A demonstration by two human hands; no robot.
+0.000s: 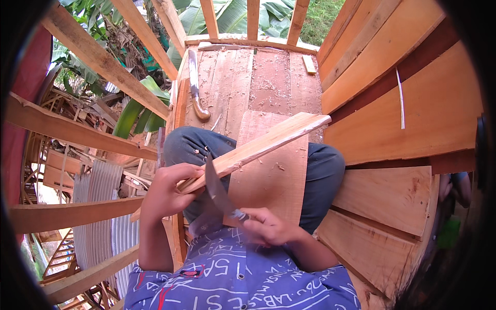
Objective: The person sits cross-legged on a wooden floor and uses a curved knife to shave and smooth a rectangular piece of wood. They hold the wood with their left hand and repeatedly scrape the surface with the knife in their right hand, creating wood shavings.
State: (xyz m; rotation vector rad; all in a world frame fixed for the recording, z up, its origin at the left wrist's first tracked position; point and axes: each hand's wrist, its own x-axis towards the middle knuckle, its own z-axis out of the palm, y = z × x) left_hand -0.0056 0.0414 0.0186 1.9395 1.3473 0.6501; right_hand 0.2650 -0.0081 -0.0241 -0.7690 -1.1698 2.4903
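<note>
A long wooden strip (274,138) slants across my lap, its far end up to the right. My left hand (173,190) is closed round its near end. In my right hand (269,226) is the handle of a knife (218,190) with a dark, curved blade. The blade crosses the strip close to my left fingers; whether its edge touches the wood I cannot tell. Under the strip a wide flat board (274,183) rests over my legs, with a few shavings on it.
A machete (194,85) with a wooden handle lies on the plank floor (268,77) at the far left, among scattered shavings. A small pale wood block (309,64) lies far right. Board walls (398,119) rise on the right, spaced slats (88,132) on the left.
</note>
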